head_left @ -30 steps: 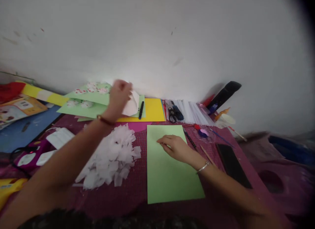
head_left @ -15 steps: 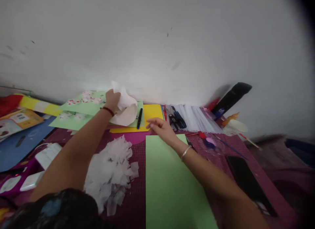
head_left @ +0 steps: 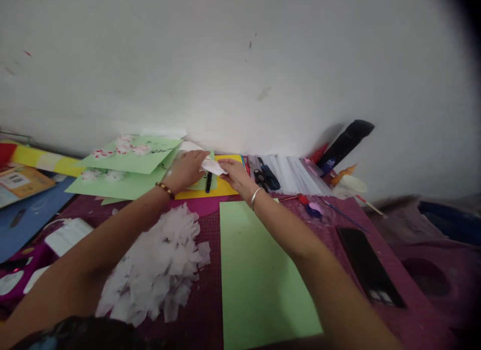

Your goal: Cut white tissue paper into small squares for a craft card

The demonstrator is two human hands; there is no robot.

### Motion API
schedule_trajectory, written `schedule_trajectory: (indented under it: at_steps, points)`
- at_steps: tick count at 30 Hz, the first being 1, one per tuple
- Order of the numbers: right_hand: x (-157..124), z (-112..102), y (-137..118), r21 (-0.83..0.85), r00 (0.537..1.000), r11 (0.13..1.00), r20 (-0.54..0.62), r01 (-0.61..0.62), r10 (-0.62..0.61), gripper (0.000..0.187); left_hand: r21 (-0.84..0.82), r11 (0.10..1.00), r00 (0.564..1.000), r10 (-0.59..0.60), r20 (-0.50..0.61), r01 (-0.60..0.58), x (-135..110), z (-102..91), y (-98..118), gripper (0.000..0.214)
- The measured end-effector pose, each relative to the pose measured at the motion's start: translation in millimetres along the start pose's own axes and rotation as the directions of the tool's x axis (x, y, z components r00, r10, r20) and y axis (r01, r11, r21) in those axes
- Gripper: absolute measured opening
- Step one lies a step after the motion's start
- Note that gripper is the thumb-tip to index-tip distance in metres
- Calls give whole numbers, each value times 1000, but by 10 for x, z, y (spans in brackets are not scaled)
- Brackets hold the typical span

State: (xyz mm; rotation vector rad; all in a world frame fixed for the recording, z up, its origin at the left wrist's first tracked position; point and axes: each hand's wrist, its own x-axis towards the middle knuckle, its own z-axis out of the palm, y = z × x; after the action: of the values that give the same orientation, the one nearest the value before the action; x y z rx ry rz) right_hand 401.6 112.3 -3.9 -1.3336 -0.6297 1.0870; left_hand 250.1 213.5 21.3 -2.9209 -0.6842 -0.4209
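Note:
Both my hands meet at the far edge of the table by the wall. My left hand (head_left: 186,170) presses on a white sheet of tissue paper (head_left: 211,165), fingers closed over it. My right hand (head_left: 233,173) pinches the same tissue's right end. Under them lie a yellow sheet (head_left: 229,188) and a black pen (head_left: 208,182). A plain light green sheet (head_left: 259,280) lies below my right forearm. A heap of white tissue scraps (head_left: 158,270) sits under my left forearm.
Green cards with white and red flowers (head_left: 131,157) are stacked at the back left. Scissors (head_left: 265,177), white strips (head_left: 296,174), a black phone (head_left: 370,272), a purple blob (head_left: 313,208) and a dark tilted object (head_left: 347,137) lie at the right. Blue card (head_left: 22,219) lies left.
My left hand lowered the white tissue from beside the wall onto the yellow sheet. My right hand left the green sheet, reached forward and took hold of the tissue's right end.

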Motion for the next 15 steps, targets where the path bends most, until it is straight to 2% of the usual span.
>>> schedule_trajectory:
  at_steps: [4,5,7,10,12,15]
  points:
    - [-74,-162,30,-66,1000,998,-22,-1,0,28,47,999,997,-24,75,21,184,51,-237,69]
    - [-96,-207,27,-89,1000,996,-14,-2,0,23,56,998,995,-10,98,5,234,78,-256,67]
    - [-131,-292,9,-137,1000,991,0,5,-5,13,69,997,990,25,142,-35,334,144,-248,49]
    - [-153,-384,-29,-200,1000,980,6,18,-17,23,71,995,985,52,164,-64,456,243,-181,21]
    - [-153,-408,-41,-238,1000,971,23,10,-5,29,72,995,984,59,167,-71,502,285,-150,19]
    - [-134,-391,-22,-302,996,953,85,-6,33,27,70,995,986,62,154,-73,514,298,-144,23]
